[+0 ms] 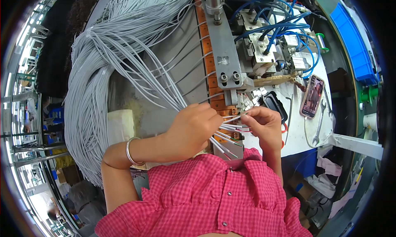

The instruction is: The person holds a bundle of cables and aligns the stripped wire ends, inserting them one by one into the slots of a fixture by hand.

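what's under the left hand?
Grey wires run in under the left hand; their white ends fan out below it toward the right hand. The grip itself is hidden by the fingers.

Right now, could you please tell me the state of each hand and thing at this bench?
Left hand: closed around a fan of grey wire ends.
Right hand: pinching one wire end.
Grey wires: a thick bundle draped over the bench.
Phone: lying flat, screen lit.
Wrench: lying loose on the white surface.
Blue hoses: plugged into the machine.
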`<state>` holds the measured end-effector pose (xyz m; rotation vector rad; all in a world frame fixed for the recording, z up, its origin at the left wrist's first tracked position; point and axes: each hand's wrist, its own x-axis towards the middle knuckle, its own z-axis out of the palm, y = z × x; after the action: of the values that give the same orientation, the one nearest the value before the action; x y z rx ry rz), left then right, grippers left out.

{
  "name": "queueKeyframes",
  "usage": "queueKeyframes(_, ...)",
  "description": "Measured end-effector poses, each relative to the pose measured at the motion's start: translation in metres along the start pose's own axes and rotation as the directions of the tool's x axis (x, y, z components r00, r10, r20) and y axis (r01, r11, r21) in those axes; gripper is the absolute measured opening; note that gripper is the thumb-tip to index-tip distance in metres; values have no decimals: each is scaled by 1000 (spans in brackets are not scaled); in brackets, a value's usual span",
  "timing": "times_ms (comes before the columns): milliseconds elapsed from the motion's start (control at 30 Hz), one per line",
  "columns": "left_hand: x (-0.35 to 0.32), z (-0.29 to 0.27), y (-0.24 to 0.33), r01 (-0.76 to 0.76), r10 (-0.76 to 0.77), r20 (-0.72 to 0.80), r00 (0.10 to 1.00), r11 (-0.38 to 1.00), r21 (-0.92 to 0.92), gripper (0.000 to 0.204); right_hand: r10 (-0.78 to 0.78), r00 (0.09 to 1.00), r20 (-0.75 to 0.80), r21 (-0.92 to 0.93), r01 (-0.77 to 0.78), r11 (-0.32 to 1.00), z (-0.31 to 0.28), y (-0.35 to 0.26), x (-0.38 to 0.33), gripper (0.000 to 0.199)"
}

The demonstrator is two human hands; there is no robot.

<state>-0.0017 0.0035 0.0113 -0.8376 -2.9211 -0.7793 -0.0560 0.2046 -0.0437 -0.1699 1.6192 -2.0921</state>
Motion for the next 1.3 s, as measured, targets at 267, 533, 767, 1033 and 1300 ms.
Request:
queueKeyframes(267, 3, -5, 1, 97, -95, -85, 992, 995, 15, 28, 99, 979, 180, 137, -124, 983, -6, -3, -3, 8)
queueKeyframes(533, 1, 0, 0, 92, -92, -107, 990, 996, -5, 24, -6, 991, 132, -7, 7, 1000, -1, 0, 0, 4)
queueKeyframes(767, 3, 4, 1, -28, 27, -80, 996, 1000, -12, 30, 40, 994, 102, 29, -43, 999, -6, 7, 5, 7)
queueKeyframes(1033, 0, 4, -1, 69, -67, -81, 994, 997, 29, 28, 220, 968, 120, -54, -215, 975, -10, 4, 14, 9)
queueKeyframes(1300, 0, 3, -1, 73, -68, -56, 996, 994, 86, 27, 111, 983, 143, -119, -94, 988, -13, 5, 12, 8)
